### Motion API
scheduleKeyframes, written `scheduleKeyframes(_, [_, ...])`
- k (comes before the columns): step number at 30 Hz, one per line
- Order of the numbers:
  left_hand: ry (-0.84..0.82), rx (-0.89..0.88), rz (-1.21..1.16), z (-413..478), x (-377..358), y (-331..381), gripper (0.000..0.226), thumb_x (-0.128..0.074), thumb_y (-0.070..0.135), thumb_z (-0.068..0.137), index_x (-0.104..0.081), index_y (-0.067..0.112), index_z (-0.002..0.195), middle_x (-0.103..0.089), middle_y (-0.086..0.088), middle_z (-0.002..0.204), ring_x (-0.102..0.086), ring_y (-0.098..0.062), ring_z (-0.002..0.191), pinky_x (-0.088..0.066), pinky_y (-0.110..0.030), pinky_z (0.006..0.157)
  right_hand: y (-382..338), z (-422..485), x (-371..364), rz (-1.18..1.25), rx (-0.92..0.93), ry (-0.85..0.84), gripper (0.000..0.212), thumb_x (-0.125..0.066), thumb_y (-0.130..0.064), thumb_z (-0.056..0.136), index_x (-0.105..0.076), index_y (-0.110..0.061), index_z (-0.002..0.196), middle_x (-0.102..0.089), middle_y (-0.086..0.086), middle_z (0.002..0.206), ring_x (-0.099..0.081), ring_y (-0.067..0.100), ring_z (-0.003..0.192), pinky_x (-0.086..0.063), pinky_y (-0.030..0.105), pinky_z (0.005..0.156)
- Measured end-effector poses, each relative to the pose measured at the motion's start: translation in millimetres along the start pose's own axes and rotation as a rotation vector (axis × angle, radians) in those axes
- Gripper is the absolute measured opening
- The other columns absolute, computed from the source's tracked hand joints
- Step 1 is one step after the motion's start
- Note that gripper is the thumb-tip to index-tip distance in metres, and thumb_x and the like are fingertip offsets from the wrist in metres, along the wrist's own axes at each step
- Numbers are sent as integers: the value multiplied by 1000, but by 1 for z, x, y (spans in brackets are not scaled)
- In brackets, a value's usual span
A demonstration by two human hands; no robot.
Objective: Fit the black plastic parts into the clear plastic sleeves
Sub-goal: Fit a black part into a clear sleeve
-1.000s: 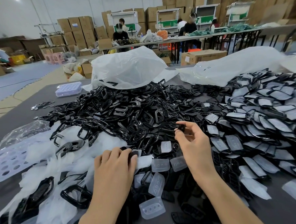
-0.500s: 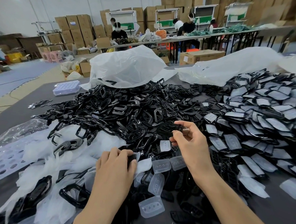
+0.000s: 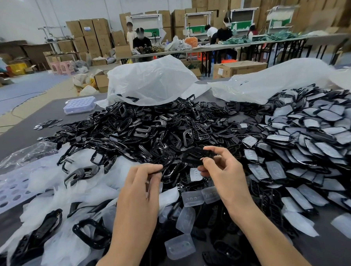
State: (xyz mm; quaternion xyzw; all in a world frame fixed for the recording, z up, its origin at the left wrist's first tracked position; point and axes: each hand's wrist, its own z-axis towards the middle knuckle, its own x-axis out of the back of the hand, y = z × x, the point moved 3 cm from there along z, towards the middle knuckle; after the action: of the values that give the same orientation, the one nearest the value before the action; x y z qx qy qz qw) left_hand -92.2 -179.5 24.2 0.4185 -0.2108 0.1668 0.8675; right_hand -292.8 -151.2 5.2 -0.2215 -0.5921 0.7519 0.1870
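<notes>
Black part (image 3: 192, 158), flat and long, is pinched by the right hand (image 3: 223, 169). Just beside it, the left hand (image 3: 140, 183) curls its fingers on a small dark bit (image 3: 161, 168).

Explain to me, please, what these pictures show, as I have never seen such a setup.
There is no machine here. A person wears one camera on the head, and it looks forward and down at their own two hands. The dark table holds a big heap of black parts. Loose clear sleeves lie near the person, and a heap of sleeved parts is on the right. White bags lie behind. The right hand pinches a black part above the heap. The left hand pinches a small dark piece that I cannot identify.
</notes>
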Motion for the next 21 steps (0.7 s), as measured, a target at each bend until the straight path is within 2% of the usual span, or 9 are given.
scheduleKeyframes(3, [-37, 83, -123, -2, -4, 4, 17, -47, 55, 90, -58, 53, 103, -66, 20, 78, -61, 0, 66, -41, -6, 58, 1, -2, -4, 2, -16, -38, 23, -63, -12, 97, -69, -31, 108, -74, -9, 81, -75, 14, 80, -58, 21, 73])
scheduleKeyframes(5, [-50, 108, -173, -2, -7, 5, 18, -49, 55, 90, -62, 51, 102, -65, 20, 71, -59, -2, 60, -40, -7, 55, 1, -4, -8, -17, -19, -70, 23, -63, -13, 96, -69, -33, 108, -74, -9, 81, -75, 15, 81, -60, 25, 77])
scheduleKeyframes(10, [-119, 162, -316, -3, -14, 8, 24, -44, 40, 99, -66, 43, 107, -61, 21, 83, -61, -5, 74, -44, -9, 68, 2, -11, -16, -36, -33, -142, 24, -65, -15, 96, -70, -37, 102, -72, -11, 79, -75, 14, 79, -57, 21, 73])
scheduleKeyframes(13, [-137, 162, -320, -3, -14, 10, 32, -50, 18, 103, -65, 45, 111, -61, 24, 96, -61, -2, 85, -46, -12, 75, 1, -15, -20, -58, -40, -183, 23, -65, -18, 96, -70, -39, 98, -74, -7, 83, -75, 16, 81, -59, 23, 73])
scheduleKeyframes(15, [-114, 190, -333, -2, -14, 9, 34, -54, 18, 100, -62, 48, 114, -63, 25, 98, -61, 0, 85, -46, -13, 74, 0, -16, -22, -66, -40, -198, 19, -65, -19, 97, -71, -37, 99, -76, -3, 85, -75, 17, 81, -60, 25, 75])
scheduleKeyframes(19, [-25, 265, -346, -1, -15, 0, 24, -65, 22, 95, -67, 46, 97, -66, 16, 90, -61, -5, 76, -45, -18, 69, -2, -19, -25, -68, -35, -251, 20, -66, -19, 98, -73, -38, 101, -77, -2, 87, -75, 14, 82, -59, 24, 75])
scheduleKeyframes(21, [5, 269, -346, 1, -15, -3, 21, -70, 20, 91, -70, 41, 90, -66, 12, 93, -62, -6, 80, -46, -20, 72, -3, -20, -27, -73, -27, -277, 22, -66, -19, 99, -74, -39, 103, -77, -3, 87, -75, 13, 82, -57, 21, 75])
